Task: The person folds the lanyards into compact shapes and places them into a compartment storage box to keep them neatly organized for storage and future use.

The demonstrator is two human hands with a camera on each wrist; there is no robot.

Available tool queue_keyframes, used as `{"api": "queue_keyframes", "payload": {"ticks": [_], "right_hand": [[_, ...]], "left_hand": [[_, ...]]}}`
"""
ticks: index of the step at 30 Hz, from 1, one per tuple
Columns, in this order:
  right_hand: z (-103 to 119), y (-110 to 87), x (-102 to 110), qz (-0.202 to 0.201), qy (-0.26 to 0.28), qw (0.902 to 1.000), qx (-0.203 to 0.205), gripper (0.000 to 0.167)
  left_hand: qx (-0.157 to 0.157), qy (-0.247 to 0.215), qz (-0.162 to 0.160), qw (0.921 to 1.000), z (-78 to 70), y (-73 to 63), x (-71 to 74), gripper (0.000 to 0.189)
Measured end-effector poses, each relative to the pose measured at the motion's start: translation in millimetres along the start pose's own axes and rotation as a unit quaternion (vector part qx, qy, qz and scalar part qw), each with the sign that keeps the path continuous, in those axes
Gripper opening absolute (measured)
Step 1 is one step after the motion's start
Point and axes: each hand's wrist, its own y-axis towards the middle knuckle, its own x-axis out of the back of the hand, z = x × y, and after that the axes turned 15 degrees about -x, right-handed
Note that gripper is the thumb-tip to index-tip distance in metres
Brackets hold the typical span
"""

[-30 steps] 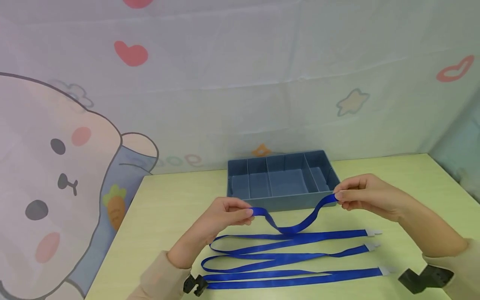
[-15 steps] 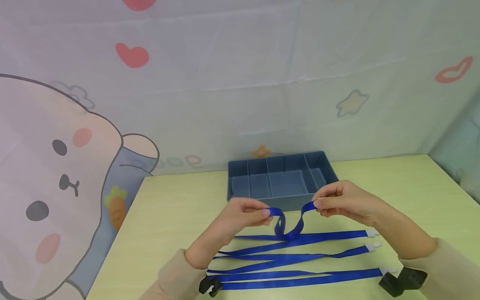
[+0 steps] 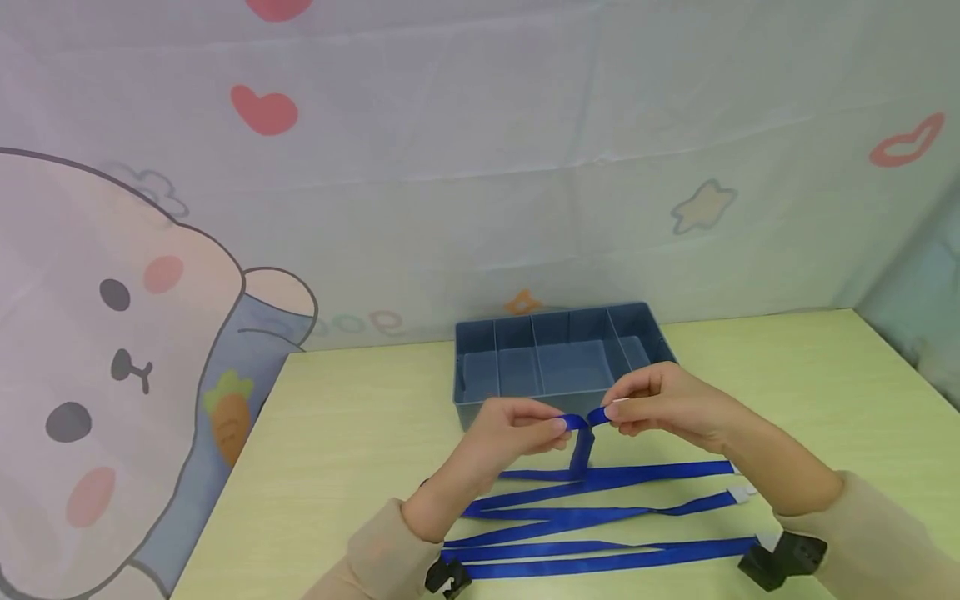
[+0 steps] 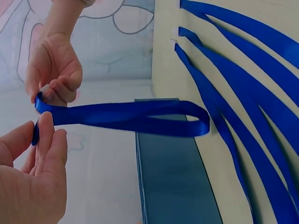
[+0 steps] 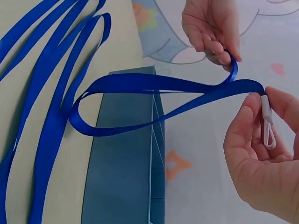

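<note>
A blue lanyard (image 3: 581, 454) hangs between my two hands, its strap drooping in a narrow loop over the table. My left hand (image 3: 519, 431) pinches one end of the strap between thumb and fingers. In my right hand (image 3: 667, 403) is the other end, where a white plastic clip (image 5: 266, 114) shows in the right wrist view. Both hands are raised in front of the tray, fingertips close together. Below them, several more blue lanyards (image 3: 600, 571) lie spread side by side, white clips (image 3: 741, 494) toward the right.
A grey-blue divided tray (image 3: 555, 398) stands behind the hands near the table's back edge. The pale yellow table (image 3: 352, 417) meets a printed cloth backdrop (image 3: 450, 167) with a cartoon animal at left. Black camera mounts (image 3: 783, 561) sit at the wrists.
My hands have come closer together, the left moving right and the right moving left. The strap between them has gone from a wide sag to a narrow hanging loop.
</note>
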Motion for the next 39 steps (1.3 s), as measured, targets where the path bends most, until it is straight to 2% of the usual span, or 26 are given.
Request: {"api": "queue_keyframes", "payload": {"ticks": [9, 20, 26, 30, 35, 39], "right_hand": [[2, 4.9, -11, -0.023, -0.011, 0.9997, 0.0, 0.02], [2, 9.2, -17, -0.007, 0.02, 0.9998, -0.001, 0.018], [3, 9.1, -18, -0.006, 0.028, 0.9995, -0.011, 0.025], [3, 9.7, -18, -0.002, 0.042, 0.999, -0.015, 0.027], [0, 11.5, -17, 0.022, 0.049, 0.9985, 0.006, 0.025], [-2, 11.7, -16, 0.039, 0.045, 0.9978, 0.029, 0.029]], "left_hand": [[-0.017, -0.026, -0.002, 0.9995, 0.5, 3.4, -10.1, 0.023], [-0.017, -0.038, -0.01, 0.9991, -0.3, 3.0, -16.6, 0.022], [-0.01, -0.028, -0.016, 0.9994, 0.2, 1.7, -17.7, 0.022], [-0.005, -0.003, -0.02, 0.9998, 0.4, 1.6, -18.0, 0.024], [0.003, -0.007, -0.031, 0.9995, 1.1, 0.5, -19.7, 0.026], [-0.009, 0.003, -0.034, 0.9994, 1.9, -0.2, -21.2, 0.028]]}}
